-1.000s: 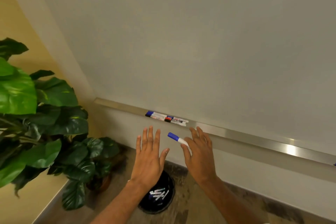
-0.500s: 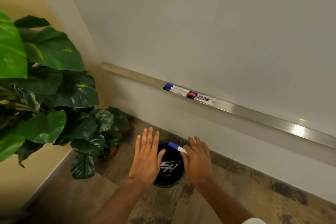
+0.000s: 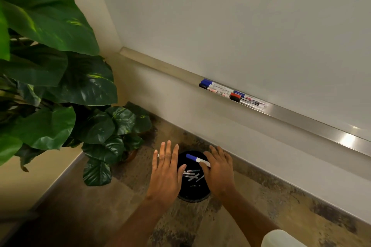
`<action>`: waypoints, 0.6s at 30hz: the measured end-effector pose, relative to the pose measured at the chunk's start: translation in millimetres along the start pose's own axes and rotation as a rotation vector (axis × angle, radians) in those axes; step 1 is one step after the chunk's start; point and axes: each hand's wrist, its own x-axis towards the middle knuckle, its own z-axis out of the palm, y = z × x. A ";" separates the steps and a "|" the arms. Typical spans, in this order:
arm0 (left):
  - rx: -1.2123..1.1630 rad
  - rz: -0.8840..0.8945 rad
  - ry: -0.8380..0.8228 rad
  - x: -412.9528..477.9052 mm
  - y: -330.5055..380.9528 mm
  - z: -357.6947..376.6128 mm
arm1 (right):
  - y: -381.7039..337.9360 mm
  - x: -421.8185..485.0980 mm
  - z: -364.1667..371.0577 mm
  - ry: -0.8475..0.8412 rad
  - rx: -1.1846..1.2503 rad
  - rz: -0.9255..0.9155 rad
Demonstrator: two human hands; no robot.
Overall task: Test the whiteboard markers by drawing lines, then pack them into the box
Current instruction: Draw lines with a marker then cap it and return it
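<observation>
Hovering over the black bin (image 3: 193, 193), right hand (image 3: 219, 171) pinches a blue-capped marker (image 3: 195, 159) (cap leftward); left hand (image 3: 165, 173) spreads flat, empty.

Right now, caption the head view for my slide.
Right hand holds a blue-capped marker over a black bin holding markers; left hand hovers flat.

at our left we see a large-leaved green plant (image 3: 50, 16), its brown pot (image 3: 130, 155) on the mottled floor (image 3: 261, 196), close against the cream wall (image 3: 46, 168).
</observation>
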 end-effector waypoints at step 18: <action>0.009 0.052 0.033 -2.2 59.8 -27.6 | 34.5 -49.6 -46.4 0.208 0.108 -0.034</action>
